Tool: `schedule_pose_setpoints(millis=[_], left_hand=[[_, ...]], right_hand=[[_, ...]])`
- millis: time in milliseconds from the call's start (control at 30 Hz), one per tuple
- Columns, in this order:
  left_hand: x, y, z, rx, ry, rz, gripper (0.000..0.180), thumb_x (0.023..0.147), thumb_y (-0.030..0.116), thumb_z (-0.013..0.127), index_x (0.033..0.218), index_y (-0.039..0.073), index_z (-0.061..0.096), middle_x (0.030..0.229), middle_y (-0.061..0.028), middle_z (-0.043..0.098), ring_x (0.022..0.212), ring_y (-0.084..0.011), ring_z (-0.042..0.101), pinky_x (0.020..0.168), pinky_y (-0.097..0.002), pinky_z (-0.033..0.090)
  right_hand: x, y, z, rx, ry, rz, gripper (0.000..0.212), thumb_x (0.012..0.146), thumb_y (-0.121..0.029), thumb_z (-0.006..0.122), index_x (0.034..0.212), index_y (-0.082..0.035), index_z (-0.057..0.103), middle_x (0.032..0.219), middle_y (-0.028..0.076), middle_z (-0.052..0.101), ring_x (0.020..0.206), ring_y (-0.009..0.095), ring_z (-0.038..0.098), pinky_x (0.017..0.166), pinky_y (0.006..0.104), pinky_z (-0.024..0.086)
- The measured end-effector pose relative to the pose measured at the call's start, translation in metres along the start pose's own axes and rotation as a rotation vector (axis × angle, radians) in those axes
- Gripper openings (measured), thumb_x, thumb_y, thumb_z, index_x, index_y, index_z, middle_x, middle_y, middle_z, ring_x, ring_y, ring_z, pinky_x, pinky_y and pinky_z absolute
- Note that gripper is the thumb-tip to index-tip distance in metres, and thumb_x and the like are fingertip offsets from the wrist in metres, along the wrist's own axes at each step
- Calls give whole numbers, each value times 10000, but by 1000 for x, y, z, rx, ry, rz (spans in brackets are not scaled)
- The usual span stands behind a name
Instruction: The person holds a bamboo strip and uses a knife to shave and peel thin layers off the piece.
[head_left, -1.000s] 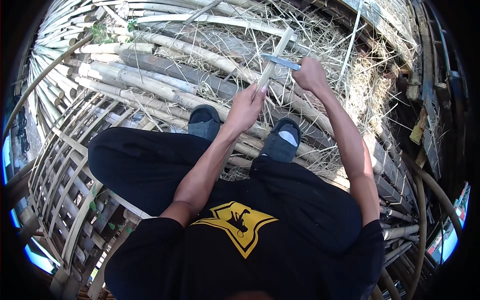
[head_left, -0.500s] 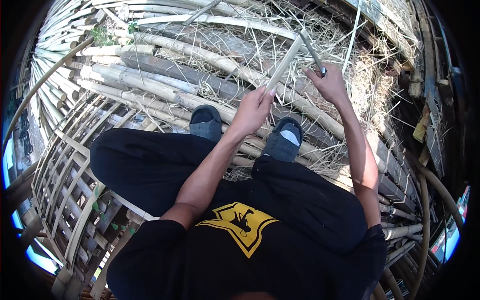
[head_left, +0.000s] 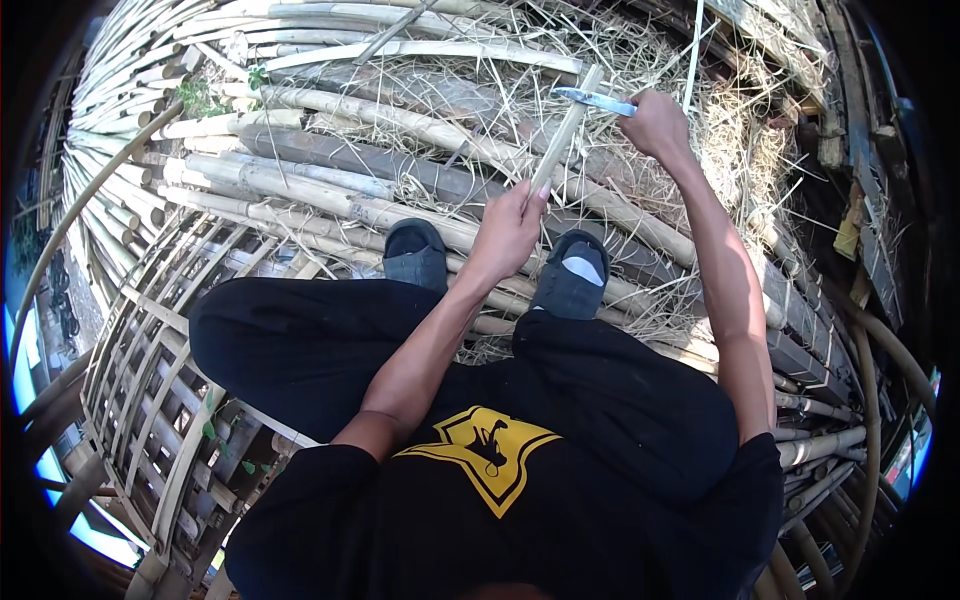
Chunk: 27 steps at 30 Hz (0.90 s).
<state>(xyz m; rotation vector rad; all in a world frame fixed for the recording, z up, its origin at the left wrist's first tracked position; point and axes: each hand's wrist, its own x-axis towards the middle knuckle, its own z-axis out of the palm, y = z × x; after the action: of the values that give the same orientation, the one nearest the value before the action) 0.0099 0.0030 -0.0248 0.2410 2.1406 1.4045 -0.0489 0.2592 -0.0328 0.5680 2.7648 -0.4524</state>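
My left hand (head_left: 510,230) is closed around the lower end of a pale bamboo strip (head_left: 562,138), which slants up and away to the right. In my right hand (head_left: 655,128) is the handle of a knife (head_left: 600,101); the fingers wrap it and hide most of it. The blade's broad, shiny side shows, and it lies across the strip near its far end. Whether the edge bites into the bamboo I cannot tell. Below the strip are my feet in dark slides (head_left: 572,275).
Long bamboo poles (head_left: 330,180) lie side by side under and ahead of my feet. Pale shavings (head_left: 640,65) are heaped beyond my hands. A woven bamboo lattice (head_left: 160,370) stands at the left, and dark timber (head_left: 875,170) runs along the right.
The knife has swung from pointing up beside the strip to lying across it, its blade now turned flat to view. My right hand has risen slightly; the left keeps its hold.
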Motion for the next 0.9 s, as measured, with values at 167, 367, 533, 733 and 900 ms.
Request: schedule_pose_setpoints(millis=[167, 367, 533, 733, 900], left_hand=[[4, -4, -1, -37, -32, -37, 308, 976, 254, 469, 857, -21, 537, 569, -108, 496, 496, -189, 464, 496, -363, 368], [6, -14, -4, -12, 21, 23, 341, 991, 301, 466, 791, 28, 507, 549, 24, 394, 494, -63, 365, 456, -265, 316], [-6, 6, 0, 23, -56, 33, 332, 989, 279, 476, 795, 10, 491, 586, -11, 442, 524, -79, 382, 476, -278, 336], [-1, 5, -3, 53, -2, 18, 300, 987, 256, 474, 854, -9, 522, 567, -36, 433, 513, -95, 391, 480, -301, 340], [-1, 15, -8, 73, 71, 35, 277, 981, 232, 473, 876, -17, 538, 558, -84, 457, 489, -138, 421, 478, -334, 344]], right_hand=[[6, 6, 0, -51, 34, 14, 310, 774, -296, 604, 817, -1, 688, 764, 224, 663, 728, 363, 666, 694, 446, 529], [30, 6, -2, -62, -8, 30, 304, 754, -259, 587, 885, -14, 708, 847, 221, 675, 799, 343, 674, 740, 424, 530], [58, 113, -40, 76, 247, 320, 385, 814, -304, 514, 857, 38, 684, 816, 221, 674, 807, 377, 658, 751, 452, 497], [16, 47, -29, 198, 134, 86, 419, 824, -357, 543, 746, 39, 659, 672, 236, 634, 660, 375, 640, 667, 452, 493], [-31, -22, -8, 111, -115, -37, 339, 797, -257, 571, 778, 71, 656, 746, 285, 634, 739, 412, 648, 720, 466, 516]])
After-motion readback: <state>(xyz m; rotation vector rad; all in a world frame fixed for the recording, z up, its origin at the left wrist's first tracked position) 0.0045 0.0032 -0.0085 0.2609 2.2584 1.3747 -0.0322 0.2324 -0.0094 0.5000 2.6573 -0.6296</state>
